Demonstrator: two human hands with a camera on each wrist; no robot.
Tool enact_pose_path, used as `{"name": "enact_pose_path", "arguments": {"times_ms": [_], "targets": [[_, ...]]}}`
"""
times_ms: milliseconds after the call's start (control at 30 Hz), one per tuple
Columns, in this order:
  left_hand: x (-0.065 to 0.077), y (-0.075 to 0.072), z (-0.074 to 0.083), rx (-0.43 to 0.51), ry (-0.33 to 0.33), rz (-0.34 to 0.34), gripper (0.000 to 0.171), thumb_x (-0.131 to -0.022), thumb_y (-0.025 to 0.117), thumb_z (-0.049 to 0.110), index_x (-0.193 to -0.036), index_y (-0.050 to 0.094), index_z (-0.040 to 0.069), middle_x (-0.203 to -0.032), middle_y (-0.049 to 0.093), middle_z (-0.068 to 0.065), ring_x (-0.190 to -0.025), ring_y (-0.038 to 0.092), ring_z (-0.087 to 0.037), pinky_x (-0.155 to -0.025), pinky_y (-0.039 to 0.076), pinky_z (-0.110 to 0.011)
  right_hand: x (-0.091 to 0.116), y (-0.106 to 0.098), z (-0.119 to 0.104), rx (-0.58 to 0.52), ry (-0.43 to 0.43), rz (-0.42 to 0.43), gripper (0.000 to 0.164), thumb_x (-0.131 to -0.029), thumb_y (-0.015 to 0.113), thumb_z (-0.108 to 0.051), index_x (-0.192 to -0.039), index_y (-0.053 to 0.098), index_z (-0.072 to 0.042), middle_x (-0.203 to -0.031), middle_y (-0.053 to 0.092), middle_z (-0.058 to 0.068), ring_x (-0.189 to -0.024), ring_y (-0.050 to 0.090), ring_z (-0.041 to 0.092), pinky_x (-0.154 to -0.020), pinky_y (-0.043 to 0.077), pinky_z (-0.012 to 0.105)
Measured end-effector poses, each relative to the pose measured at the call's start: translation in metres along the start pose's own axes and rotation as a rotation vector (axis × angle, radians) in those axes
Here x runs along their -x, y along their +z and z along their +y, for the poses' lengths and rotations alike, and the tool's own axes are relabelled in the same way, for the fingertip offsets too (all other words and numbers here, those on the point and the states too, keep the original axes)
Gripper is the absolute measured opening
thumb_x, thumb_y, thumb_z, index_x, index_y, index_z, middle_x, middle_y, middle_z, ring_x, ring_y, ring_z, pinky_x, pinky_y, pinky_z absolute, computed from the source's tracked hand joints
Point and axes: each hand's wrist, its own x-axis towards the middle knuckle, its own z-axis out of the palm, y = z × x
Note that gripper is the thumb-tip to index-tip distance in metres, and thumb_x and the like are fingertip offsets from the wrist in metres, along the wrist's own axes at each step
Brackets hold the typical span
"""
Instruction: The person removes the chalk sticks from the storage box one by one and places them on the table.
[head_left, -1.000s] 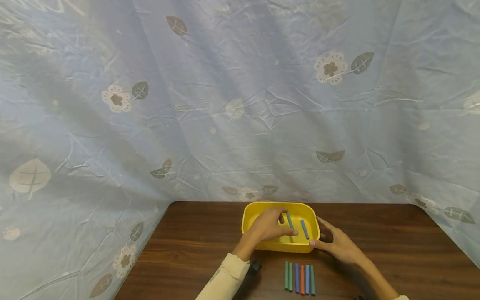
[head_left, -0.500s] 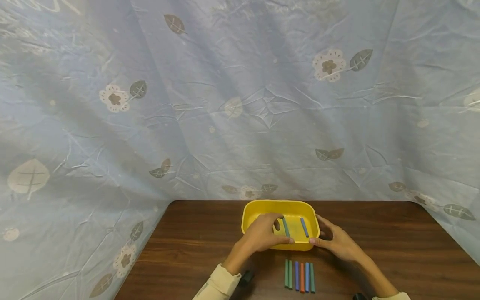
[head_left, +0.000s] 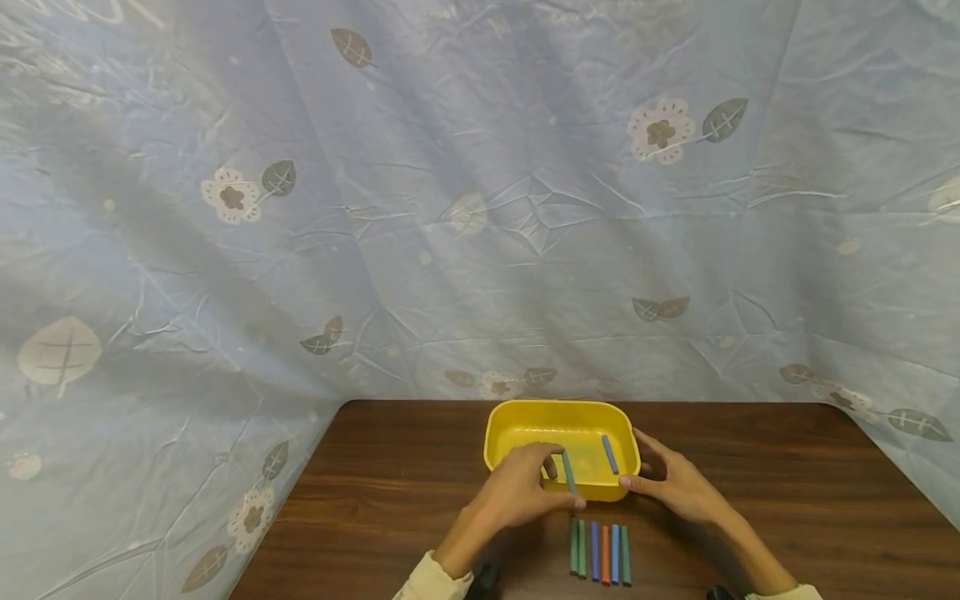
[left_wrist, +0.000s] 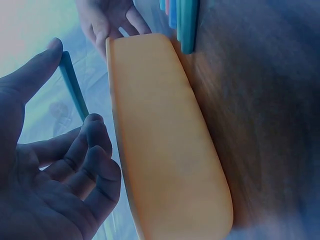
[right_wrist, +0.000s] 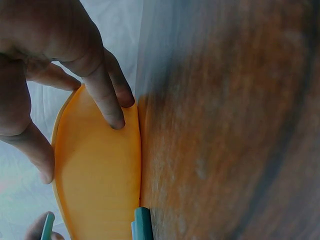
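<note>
My left hand (head_left: 521,487) pinches a slim green stick (head_left: 569,472), crayon-like, by its two ends between thumb and fingertip. It is held over the front rim of a yellow plastic tub (head_left: 525,410); the left wrist view shows the stick (left_wrist: 74,87) clear of the tub wall (left_wrist: 150,125). My right hand (head_left: 678,490) holds the tub's right end, thumb at the front corner of the rim and fingers against the outer side (right_wrist: 102,95). Inside the tub lies one blue stick (head_left: 610,454). The left hand hides part of the tub's front left.
In front of the tub, several sticks lie side by side on the dark wooden table (head_left: 375,500): green (head_left: 577,548), purple (head_left: 596,552), red (head_left: 606,555), blue (head_left: 615,554) and another green (head_left: 626,556). A patterned sheet (head_left: 480,250) hangs behind the table.
My left hand has brought the green stick out of the tub, toward me and slightly left, to above the front rim. The right hand and the tub stay in place.
</note>
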Motion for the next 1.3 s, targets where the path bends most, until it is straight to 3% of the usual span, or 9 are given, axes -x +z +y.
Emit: {"name": "enact_pose_path", "arguments": {"times_ms": [400, 733, 1033, 1233, 1300], "targets": [[0.018, 0.003, -0.005, 0.02, 0.022, -0.024, 0.08, -0.084, 0.089, 0.058, -0.145, 0.065, 0.013, -0.101, 0.07, 0.01, -0.086, 0.058, 0.002, -0.074, 0.052, -0.019, -0.005, 0.0, -0.002, -0.001, -0.003, 0.011, 0.095, -0.1, 0.077, -0.039, -0.169, 0.024, 0.001, -0.168, 0.03, 0.038, -0.139, 0.051, 0.063, -0.108, 0.035, 0.085], [0.022, 0.009, -0.008, 0.03, 0.006, -0.078, 0.081, -0.083, 0.089, 0.059, -0.145, 0.064, 0.013, -0.099, 0.066, 0.011, -0.083, 0.055, 0.003, -0.074, 0.051, -0.02, -0.008, 0.0, -0.002, -0.012, 0.011, 0.01, 0.097, -0.1, 0.076, -0.04, -0.169, 0.022, 0.002, -0.168, 0.028, 0.039, -0.138, 0.053, 0.062, -0.108, 0.036, 0.084], [0.028, 0.014, -0.02, 0.05, 0.083, -0.074, 0.074, -0.085, 0.085, 0.061, -0.146, 0.064, 0.023, -0.107, 0.069, 0.011, -0.086, 0.057, 0.004, -0.071, 0.051, -0.02, -0.011, 0.001, -0.002, 0.005, 0.008, 0.024, 0.096, -0.101, 0.076, -0.041, -0.169, 0.023, 0.001, -0.168, 0.03, 0.038, -0.14, 0.051, 0.063, -0.108, 0.033, 0.086], [0.03, 0.015, -0.024, 0.03, 0.088, -0.082, 0.073, -0.084, 0.088, 0.059, -0.142, 0.066, 0.02, -0.101, 0.066, 0.013, -0.084, 0.056, 0.004, -0.071, 0.05, -0.021, -0.012, 0.003, -0.003, 0.02, 0.006, 0.037, 0.096, -0.1, 0.076, -0.042, -0.169, 0.025, 0.001, -0.168, 0.032, 0.037, -0.142, 0.046, 0.065, -0.109, 0.032, 0.086], [0.03, 0.013, -0.023, 0.041, 0.061, -0.106, 0.074, -0.082, 0.091, 0.054, -0.143, 0.067, 0.019, -0.099, 0.067, 0.012, -0.083, 0.056, 0.004, -0.072, 0.05, -0.019, -0.012, 0.004, -0.003, 0.024, 0.007, 0.04, 0.096, -0.1, 0.076, -0.042, -0.168, 0.025, 0.002, -0.167, 0.032, 0.038, -0.142, 0.046, 0.065, -0.109, 0.032, 0.087]]}}
